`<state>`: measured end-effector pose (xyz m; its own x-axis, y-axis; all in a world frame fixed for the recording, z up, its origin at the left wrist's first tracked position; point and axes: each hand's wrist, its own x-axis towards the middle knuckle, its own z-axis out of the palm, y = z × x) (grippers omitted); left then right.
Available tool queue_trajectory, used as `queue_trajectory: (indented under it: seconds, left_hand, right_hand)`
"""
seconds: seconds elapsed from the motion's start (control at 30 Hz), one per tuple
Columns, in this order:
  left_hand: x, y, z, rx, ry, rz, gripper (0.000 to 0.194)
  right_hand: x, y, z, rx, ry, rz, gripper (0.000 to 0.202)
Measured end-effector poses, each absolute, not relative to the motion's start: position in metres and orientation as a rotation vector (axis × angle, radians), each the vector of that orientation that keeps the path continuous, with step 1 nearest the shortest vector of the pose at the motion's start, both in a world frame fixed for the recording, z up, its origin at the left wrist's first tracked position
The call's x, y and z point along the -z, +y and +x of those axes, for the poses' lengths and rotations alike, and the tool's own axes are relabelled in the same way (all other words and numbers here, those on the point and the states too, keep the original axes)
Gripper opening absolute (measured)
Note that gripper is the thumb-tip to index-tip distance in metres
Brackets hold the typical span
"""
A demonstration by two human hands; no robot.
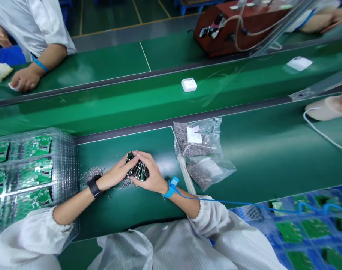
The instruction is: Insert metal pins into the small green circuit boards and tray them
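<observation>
Gripped between left hand [121,172] and right hand [153,173]: a bundle of small printed circuit boards [139,171], just above the surface [126,210]. Closed around the bundle from opposite sides, both hands with fingers wrapped over the far side; neither free. Packed side by side, with edges slanting from far right toward near left as far as visible; true long axis partly hidden behind the fingers, hence not certain. In contact with both hands alike, so nearer to neither; by judgement, for handling, chiefly a matter of this slant across the gap between the hands rather than of any reach.

Spread below and to the left of the bundle, partly behind the left arm: a heap of loose small metal parts [95,172], nearer to the left hand. Farther left: stacked clear plastic trays [64,159] with green boards [37,170]. To the right, apart from the right hand: a far bag [183,140] and a near bag [200,178], both with small parts inside.
</observation>
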<state>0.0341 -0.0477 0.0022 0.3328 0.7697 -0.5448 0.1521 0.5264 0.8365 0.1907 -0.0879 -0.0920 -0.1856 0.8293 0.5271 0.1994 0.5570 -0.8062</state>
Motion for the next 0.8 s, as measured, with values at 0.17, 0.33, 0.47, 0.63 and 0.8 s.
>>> queue_trajectory:
  seconds: [0.17,0.33,0.47,0.63,0.8]
  left_hand:
    - [0.003,-0.048,0.033,-0.505,1.202,0.993,0.038]
    - [0.004,-0.048,0.028,-0.36,1.202,1.05,0.058]
    - [0.001,-0.049,0.028,-0.28,1.218,1.059,0.072]
    - [0.008,-0.049,0.027,-0.351,1.163,0.996,0.075]
    - [0.014,-0.051,0.028,-0.428,1.175,0.957,0.058]
  right_hand:
    - [0.09,-0.089,0.19,-0.744,-1.683,-0.882,0.09]
    - [0.092,-0.088,0.19,-0.733,-1.71,-0.832,0.091]
    - [0.093,-0.085,0.19,-0.675,-1.751,-0.765,0.094]
    - [0.091,-0.085,0.191,-0.666,-1.767,-0.711,0.097]
    - [0.09,-0.087,0.191,-0.674,-1.836,-0.737,0.102]
